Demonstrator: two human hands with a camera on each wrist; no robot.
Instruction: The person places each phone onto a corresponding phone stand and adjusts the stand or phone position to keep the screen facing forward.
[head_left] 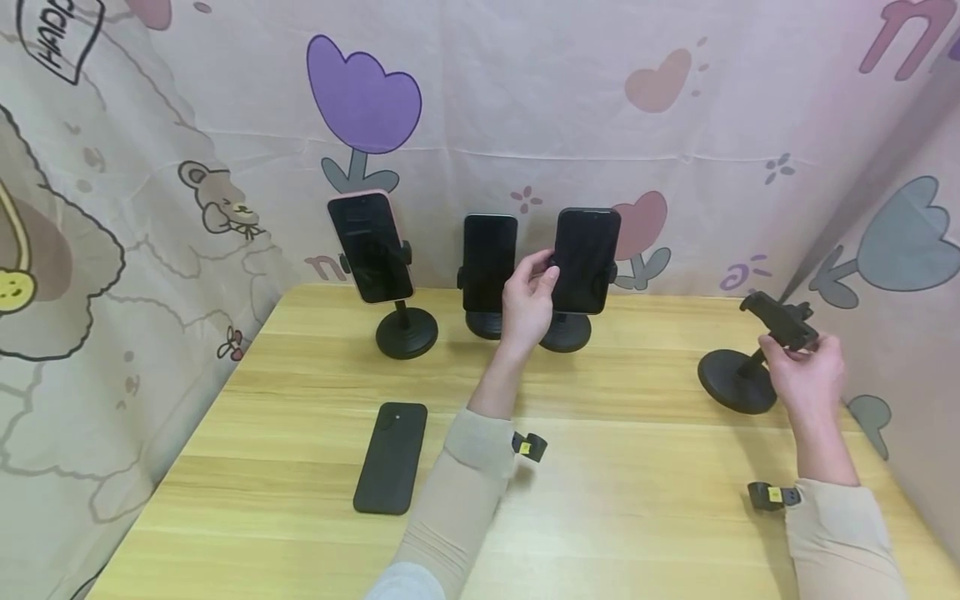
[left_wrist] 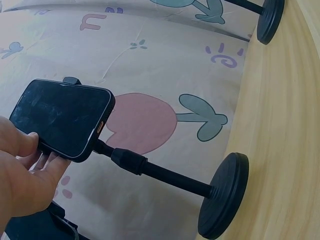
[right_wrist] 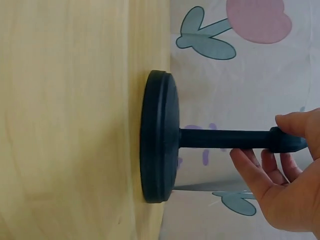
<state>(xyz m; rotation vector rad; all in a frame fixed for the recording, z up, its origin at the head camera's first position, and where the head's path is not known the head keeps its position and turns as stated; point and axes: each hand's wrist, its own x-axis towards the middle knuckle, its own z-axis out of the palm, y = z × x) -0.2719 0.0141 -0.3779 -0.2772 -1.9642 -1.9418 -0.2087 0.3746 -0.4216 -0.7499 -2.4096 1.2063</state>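
My left hand (head_left: 527, 307) holds the left edge of a black phone (head_left: 590, 260), thumb on the screen side and fingers behind, as the left wrist view shows. That phone sits upright in a black phone stand (left_wrist: 175, 179) with a round base on the table. Over on the right, my right hand (head_left: 813, 379) grips the upper stem of another phone stand (right_wrist: 225, 139), just below its clamp. No phone is in this clamp (head_left: 780, 321), which tilts to one side. The stand's round base (right_wrist: 160, 137) is at the tabletop.
Two more phones stand in holders at the back: one with a pink edge (head_left: 371, 248) and a dark one (head_left: 489, 262) beside my left hand. A dark phone (head_left: 391, 458) lies face down on the wooden table (head_left: 637, 500). Printed cloth (head_left: 480, 100) hangs behind.
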